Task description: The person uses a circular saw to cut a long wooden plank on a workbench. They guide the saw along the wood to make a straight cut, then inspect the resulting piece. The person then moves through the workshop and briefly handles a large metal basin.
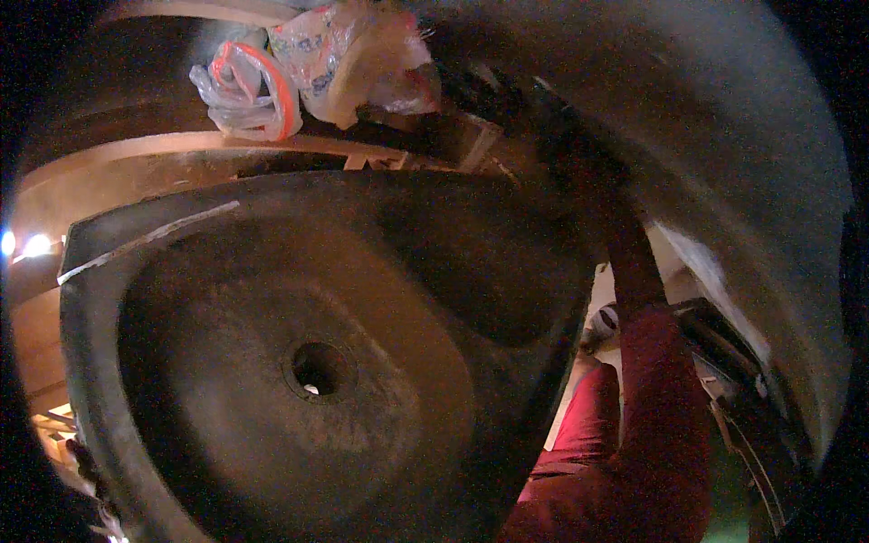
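Note:
A dark grey sink fills the middle and lower left. It has a large basin with a round drain hole and a smaller, shadowed basin to the right. My right arm, in a red sleeve, stretches up along the sink's right side. At its end my right hand is lost in shadow near the far right corner, so its fingers and any hold on the sink cannot be made out. By the left edge, low down, a small dark shape may be my left hand; it is too dim to be sure.
Beyond the sink's far edge lie crumpled clear plastic bags, one with an orange-red band, by a curved wooden edge. A pale grey surface rises at right. Dark objects lie below it. Bright lights show far left.

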The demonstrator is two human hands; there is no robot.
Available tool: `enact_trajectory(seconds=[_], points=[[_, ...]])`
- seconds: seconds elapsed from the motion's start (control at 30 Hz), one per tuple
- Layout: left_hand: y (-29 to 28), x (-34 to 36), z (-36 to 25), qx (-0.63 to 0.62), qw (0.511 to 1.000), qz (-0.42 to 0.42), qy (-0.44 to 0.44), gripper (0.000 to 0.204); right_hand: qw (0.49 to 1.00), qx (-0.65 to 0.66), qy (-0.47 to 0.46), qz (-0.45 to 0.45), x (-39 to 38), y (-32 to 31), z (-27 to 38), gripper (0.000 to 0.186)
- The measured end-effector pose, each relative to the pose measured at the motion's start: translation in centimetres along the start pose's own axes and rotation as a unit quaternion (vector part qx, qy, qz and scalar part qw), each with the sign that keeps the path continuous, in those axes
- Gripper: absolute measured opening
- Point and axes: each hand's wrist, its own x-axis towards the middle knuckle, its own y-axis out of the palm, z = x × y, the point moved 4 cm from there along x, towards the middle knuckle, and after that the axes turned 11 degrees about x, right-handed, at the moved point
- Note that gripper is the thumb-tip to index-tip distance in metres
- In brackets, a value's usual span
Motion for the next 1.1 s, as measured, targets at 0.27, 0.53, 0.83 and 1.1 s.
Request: enact_trajectory(seconds=[0.27, 0.53, 0.83, 1.1], points=[[0.7, 0.3, 0.2, 0.026, 0.999, 0.028, -0.011, 0.063, 0.999, 0.002, 0.004, 0.033, 1.1, 3.7, 1.3, 0.010], [1.2, 0.0, 1.8, -0.006, 1.000, 0.018, -0.005, 0.064, 0.999, -0.004, 0.031, 0.036, 0.3, 4.2, -0.1, 0.011], [1.5, 0.2, 2.0, -0.025, 1.000, 0.018, 0.003, 0.064, 0.999, 0.006, 0.036, 0.037, 0.1, 4.7, 0.2, 0.012], [1.7, -0.4, 2.2, -0.046, 0.999, -0.002, 0.007, 0.065, 0.998, 0.009, 0.044, 0.043, -1.3, 4.8, 1.4, 0.013]])
